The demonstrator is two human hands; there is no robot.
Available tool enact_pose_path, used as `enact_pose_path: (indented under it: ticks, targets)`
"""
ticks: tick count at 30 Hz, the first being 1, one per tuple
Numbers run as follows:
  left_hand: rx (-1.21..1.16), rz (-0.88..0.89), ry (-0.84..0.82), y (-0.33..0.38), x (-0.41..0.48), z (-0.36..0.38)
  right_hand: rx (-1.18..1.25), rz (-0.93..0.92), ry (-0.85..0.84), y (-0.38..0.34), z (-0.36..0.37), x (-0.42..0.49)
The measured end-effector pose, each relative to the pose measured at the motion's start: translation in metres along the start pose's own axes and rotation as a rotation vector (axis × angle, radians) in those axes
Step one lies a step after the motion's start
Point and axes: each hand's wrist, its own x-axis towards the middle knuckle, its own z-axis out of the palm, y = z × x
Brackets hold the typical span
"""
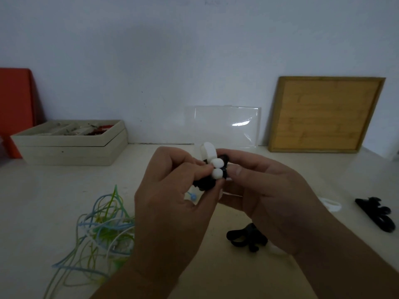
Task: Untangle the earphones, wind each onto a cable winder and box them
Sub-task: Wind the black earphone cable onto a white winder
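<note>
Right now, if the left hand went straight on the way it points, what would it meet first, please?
The left hand pinches the black-and-white earphone bundle; straight beyond, it would likely meet the right hand.

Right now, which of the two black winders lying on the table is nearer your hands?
The black cable winder lying just below the right hand, partly hidden by its wrist. The other black winder lies apart, far to the right.

- No word, label, brand or number can be read on anything here.
- Faint marks on the wall (pixel 212 1) at the top edge are too blurred to make out as letters.
</note>
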Motion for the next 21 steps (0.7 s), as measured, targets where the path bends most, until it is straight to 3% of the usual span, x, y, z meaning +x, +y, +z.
enact_pose_path:
  ticks: [4,12,16,21]
  targets:
    - [-0.158,-0.079,-0.082,0.004,0.004,-0.001,-0.031,-0.073,0.038,0.004,-0.004,0.002]
    - [-0.666,-0.671,-0.186,-0.01,0.01,0.0,-0.267,-0.092,0.061,0.005,-0.004,0.002]
    - [-0.675,-0.593,-0.371,-0.011,0.01,-0.001,-0.29,-0.082,0.047,0.001,-0.005,-0.001]
    - [-0.756,-0.611,-0.404,-0.012,0.012,-0.001,-0.329,-0.056,0.041,0.0,-0.005,0.0]
